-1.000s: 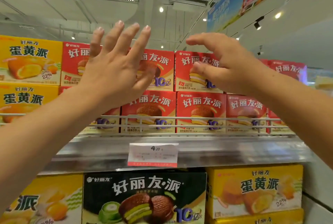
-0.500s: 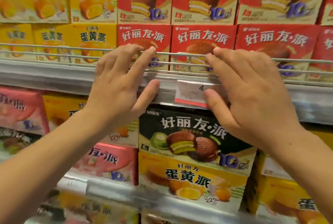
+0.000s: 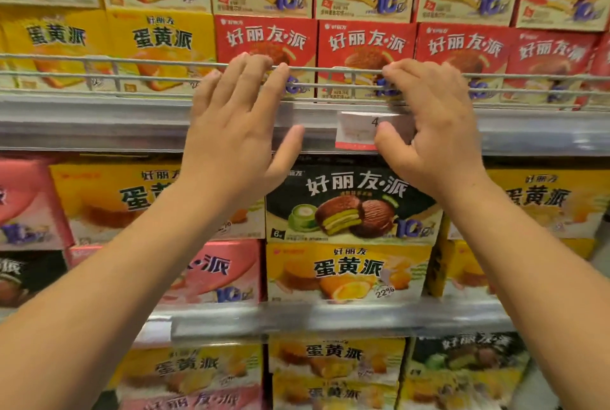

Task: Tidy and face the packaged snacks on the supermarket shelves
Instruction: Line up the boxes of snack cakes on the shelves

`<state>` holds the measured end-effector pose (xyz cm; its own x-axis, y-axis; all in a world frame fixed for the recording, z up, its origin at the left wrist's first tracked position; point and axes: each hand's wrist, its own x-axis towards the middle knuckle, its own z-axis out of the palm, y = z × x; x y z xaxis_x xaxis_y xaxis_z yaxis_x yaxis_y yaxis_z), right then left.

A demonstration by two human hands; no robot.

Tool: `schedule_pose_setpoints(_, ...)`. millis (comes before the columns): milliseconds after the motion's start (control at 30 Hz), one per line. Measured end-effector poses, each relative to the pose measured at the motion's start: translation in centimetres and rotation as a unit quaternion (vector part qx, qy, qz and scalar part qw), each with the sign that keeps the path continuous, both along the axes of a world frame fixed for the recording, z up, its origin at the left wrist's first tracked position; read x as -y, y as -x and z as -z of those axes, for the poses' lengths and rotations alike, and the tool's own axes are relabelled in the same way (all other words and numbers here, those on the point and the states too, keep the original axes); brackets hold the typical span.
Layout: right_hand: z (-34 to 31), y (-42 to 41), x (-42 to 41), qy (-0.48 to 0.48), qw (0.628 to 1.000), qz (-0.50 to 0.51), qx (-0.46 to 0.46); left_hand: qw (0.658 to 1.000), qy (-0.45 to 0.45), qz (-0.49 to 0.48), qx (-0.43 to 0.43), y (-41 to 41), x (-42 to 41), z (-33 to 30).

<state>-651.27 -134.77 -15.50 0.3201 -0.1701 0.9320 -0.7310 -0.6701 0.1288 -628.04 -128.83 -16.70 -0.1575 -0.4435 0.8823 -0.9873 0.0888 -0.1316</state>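
Three metal shelves (image 3: 99, 125) packed with snack boxes (image 3: 350, 205).

Red snack boxes (image 3: 366, 56) stand upright, faced forward.

Bright, even store light fills the frame; glare streaks the clear plastic shelf-edge strip (image 3: 99, 125), and wide-angle corners blur and bend.
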Motion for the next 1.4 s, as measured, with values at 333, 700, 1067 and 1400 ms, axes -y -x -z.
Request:
schedule_pose_setpoints(333,0.3,-1.6,-1.1,-0.043,0.997,0.052,0.031,0.999,-0.022,0.030,-0.027,0.1,0.1,0.5)
schedule_pose_setpoints(700,0.3,-1.3,-1.0,-0.022,0.998,0.047,0.028,0.987,0.014,0.131,0.092,3.2,-1.6,9.6)
schedule_pose_setpoints(1067,0.4,-1.1,-0.8,-0.025,0.999,0.037,0.021,0.990,-0.133,-0.040,-0.017,3.8,0.5,6.5)
schedule_pose_setpoints(1400,3.0,2.2,-2.9,-0.110,0.990,-0.083,-0.026,0.995,-0.074,0.013,0.060,3.9,-1.3,6.3)
